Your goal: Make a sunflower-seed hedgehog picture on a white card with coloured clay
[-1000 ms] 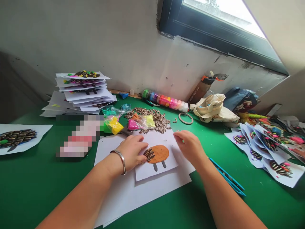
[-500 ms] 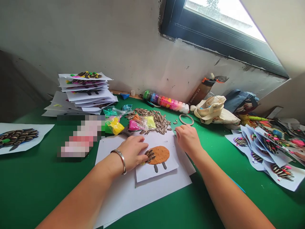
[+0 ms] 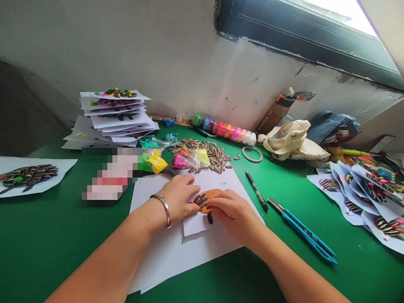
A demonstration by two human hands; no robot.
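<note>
A small white sheet of paper [image 3: 197, 227] bears a flattened orange clay oval [image 3: 216, 193] with a dark leg below it. Striped sunflower seeds [image 3: 200, 201] are set in overlapping rows on the oval's left part. My left hand [image 3: 179, 198] lies at the paper's left side, fingers apart, thumb by the seeds. Over the oval's right part, my right hand [image 3: 232, 212] has its fingers pinched together on a sunflower seed against the clay, mostly hidden by the fingertips. Larger white sheets [image 3: 158, 256] lie underneath.
Behind the paper lie a pile of sunflower seeds [image 3: 219, 158] and bagged clay [image 3: 154, 162]. To the right are a pen [image 3: 256, 191], a blue utility knife [image 3: 307, 233] and a tape ring [image 3: 252, 154]. Stacked seed pictures [image 3: 116, 122] stand back left; more pictures [image 3: 356, 189] lie right.
My right hand has moved left and nearer, from beside the seed pile onto the orange oval. The pen and knife it covered now show. My left hand stays by the seeds.
</note>
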